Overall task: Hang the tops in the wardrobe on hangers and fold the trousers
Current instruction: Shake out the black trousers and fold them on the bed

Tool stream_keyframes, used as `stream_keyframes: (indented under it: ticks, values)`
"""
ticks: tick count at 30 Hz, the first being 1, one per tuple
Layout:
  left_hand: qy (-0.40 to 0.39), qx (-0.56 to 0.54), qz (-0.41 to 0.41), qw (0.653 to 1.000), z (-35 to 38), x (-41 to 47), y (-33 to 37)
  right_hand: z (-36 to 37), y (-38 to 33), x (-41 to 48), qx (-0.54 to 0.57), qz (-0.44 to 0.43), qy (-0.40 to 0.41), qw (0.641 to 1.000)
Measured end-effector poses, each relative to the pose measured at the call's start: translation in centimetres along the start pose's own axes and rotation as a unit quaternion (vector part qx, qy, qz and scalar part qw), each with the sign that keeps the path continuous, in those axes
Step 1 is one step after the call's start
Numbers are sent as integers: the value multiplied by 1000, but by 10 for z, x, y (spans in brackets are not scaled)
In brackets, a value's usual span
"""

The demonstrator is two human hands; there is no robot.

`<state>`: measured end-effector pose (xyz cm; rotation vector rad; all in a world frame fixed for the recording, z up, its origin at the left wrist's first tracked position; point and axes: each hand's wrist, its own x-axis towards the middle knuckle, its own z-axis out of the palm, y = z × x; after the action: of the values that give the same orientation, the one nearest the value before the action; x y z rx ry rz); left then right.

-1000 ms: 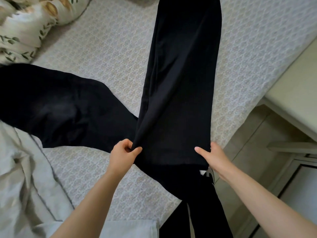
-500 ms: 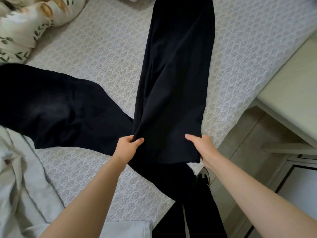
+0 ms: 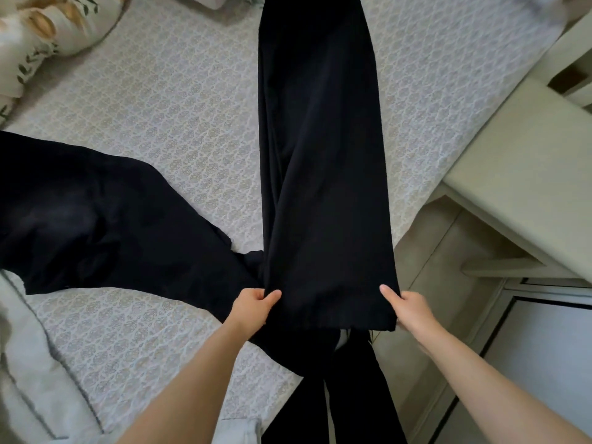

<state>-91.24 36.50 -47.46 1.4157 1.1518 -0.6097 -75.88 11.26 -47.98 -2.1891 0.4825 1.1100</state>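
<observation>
Black trousers (image 3: pixel 320 155) lie lengthwise on the patterned bed (image 3: pixel 166 129), stretching away from me, legs laid one on the other. My left hand (image 3: pixel 253 307) pinches the near left corner of their end. At the near right corner, my right hand (image 3: pixel 408 310) grips the same edge. A second black garment (image 3: pixel 96 219) lies spread to the left, and its near end runs under the trousers. Below my hands I see the dark trousers I am wearing (image 3: pixel 336 395).
A pale grey garment (image 3: pixel 35 363) is bunched at the bed's near left corner. A floral pillow (image 3: pixel 41 30) sits at the far left. A cream bedside cabinet (image 3: pixel 519 174) stands right of the bed, with tiled floor (image 3: pixel 442 283) between.
Both hands moved a little toward me and apart, pulling the trousers' end straight and flat. The trousers now lie smoother along the bed.
</observation>
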Motion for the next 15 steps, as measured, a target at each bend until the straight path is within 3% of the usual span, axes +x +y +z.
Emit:
stream_keyframes:
  ticks: [2,9,12,15]
  values:
    - [-6,58,-17,998,0,9,4,1,5,6,10,27,-5,1000]
    - [-105,202,-67,971,-13,13,30,-1,-11,11,-66,-25,-10,997]
    - [-87,292,-40,952,-19,16,49,-8,-34,23,-62,-26,-12,998]
    - [-37,264,-23,964,-34,29,73,-12,-70,36,-3,-41,-18,999]
